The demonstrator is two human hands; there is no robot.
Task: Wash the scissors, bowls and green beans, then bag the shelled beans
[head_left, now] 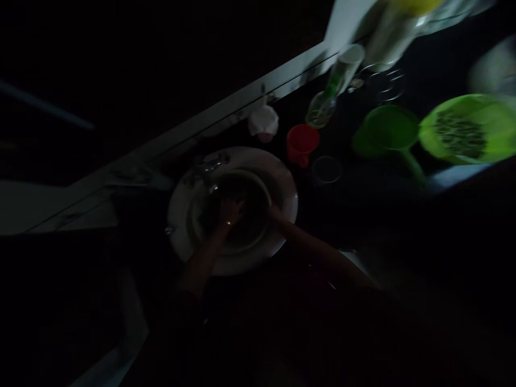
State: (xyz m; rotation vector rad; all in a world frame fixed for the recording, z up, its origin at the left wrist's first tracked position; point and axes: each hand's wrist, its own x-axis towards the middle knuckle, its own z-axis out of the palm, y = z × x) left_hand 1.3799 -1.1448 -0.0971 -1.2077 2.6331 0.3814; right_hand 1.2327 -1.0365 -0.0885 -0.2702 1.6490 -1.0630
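The picture is very dark. A white oval sink holds a wide pale bowl. My left hand reaches down into the bowl, its fingers seemingly spread over dark contents that I cannot make out. A small shiny spot shows at the left wrist. At the bowl's right rim is my right hand, its dim fingers apparently closed on the edge. A metal faucet stands over the bowl's far left side.
Right of the sink stand a red mug and a round clear lid or dish. Further right are a green strainer-like vessel with a handle and a lime-green basin of small dark pieces. A bottle stands behind, near a hanging white cloth.
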